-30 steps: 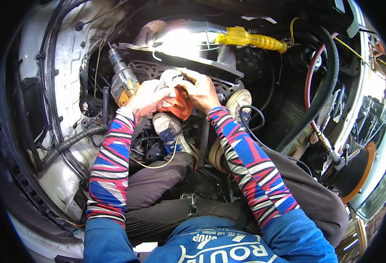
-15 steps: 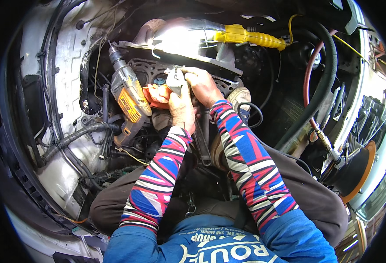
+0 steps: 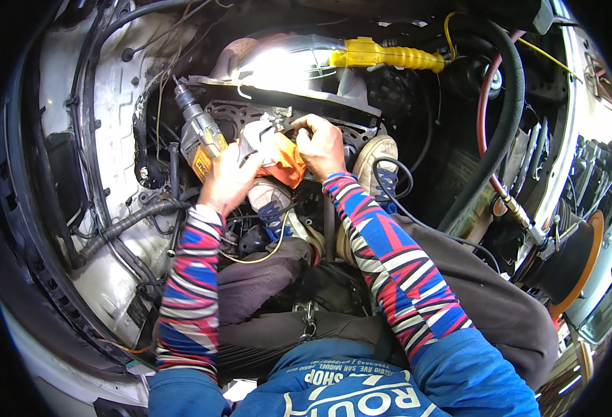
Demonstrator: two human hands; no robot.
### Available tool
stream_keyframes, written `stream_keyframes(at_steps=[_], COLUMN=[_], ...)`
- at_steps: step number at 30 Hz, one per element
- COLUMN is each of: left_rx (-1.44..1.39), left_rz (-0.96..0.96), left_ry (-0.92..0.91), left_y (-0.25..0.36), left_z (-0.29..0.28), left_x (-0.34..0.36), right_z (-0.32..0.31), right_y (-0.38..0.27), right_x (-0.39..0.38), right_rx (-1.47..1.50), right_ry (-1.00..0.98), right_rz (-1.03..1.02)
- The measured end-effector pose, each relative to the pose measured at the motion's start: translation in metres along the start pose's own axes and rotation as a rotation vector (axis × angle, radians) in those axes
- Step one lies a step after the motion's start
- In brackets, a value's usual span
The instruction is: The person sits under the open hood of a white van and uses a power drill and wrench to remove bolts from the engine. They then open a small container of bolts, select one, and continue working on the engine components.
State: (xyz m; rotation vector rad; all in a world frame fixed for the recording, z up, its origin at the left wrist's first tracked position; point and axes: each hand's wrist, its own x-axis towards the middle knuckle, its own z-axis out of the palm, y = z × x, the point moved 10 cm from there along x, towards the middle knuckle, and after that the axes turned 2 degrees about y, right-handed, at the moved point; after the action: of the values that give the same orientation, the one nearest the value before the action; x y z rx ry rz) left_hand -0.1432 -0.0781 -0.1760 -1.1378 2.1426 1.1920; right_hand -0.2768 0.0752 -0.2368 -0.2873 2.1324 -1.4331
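My left hand [image 3: 229, 177] is beside the drill, its thumb and forefinger around a grey metal piece [image 3: 251, 137] whose kind I cannot make out. Against that piece lies a bright orange cloth [image 3: 283, 161], washed pale by glare at its upper part. The cloth's right edge meets my right hand [image 3: 322, 147]. The right fingers are curled in a pinch, and what they hold, if anything, is hidden. Both hands are over a flat metal engine face [image 3: 231, 115] with openings. The orange and grey power drill [image 3: 202, 135] is left of them, its rear partly behind my left hand.
A lit work lamp with a yellow handle [image 3: 389, 55] lies across a metal casting [image 3: 351, 94] beyond the hands. My shoes [image 3: 377, 156] stand among engine parts. A loose black cable [image 3: 417, 233] curves past the right shoe. Thick hoses [image 3: 518, 104] arch at the right.
My left hand has moved left, away from the right. The orange cloth has shifted right, against my right hand. A long dark handle beneath the hands is out of sight; my left shoe shows more.
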Motion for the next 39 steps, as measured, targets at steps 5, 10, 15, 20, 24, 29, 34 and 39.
stream_keyframes(at_steps=[5, 10, 15, 20, 24, 29, 34, 39], left_rx=[0.338, 0.358, 0.349, 0.285, -0.051, -0.652, -1.269, -1.200], left_rz=[0.279, 0.309, 0.304, 0.249, -0.081, -0.338, -0.389, -0.354], left_ry=[-0.101, -0.169, -0.251, -0.263, -0.306, -0.240, 0.009, 0.126], left_y=[0.030, 0.037, 0.030, 0.024, -0.003, -0.003, 0.024, 0.025], left_z=[-0.016, -0.009, -0.001, 0.001, 0.015, 0.060, 0.113, 0.100], left_x=[0.030, 0.046, 0.061, 0.061, 0.043, 0.003, -0.011, -0.026], right_z=[0.002, 0.006, 0.006, 0.005, 0.007, 0.009, 0.015, 0.017], right_y=[0.001, 0.003, -0.005, -0.008, -0.007, -0.003, 0.019, -0.002], right_x=[-0.002, 0.005, 0.004, 0.003, 0.002, 0.007, 0.023, 0.027], right_rx=[-0.062, -0.116, -0.149, -0.183, -0.157, -0.059, 0.251, 0.071], right_ry=[-0.020, 0.003, -0.003, 0.008, 0.009, -0.025, -0.267, -0.299], right_rz=[-0.036, 0.006, -0.021, -0.015, -0.016, 0.011, 0.230, 0.024])
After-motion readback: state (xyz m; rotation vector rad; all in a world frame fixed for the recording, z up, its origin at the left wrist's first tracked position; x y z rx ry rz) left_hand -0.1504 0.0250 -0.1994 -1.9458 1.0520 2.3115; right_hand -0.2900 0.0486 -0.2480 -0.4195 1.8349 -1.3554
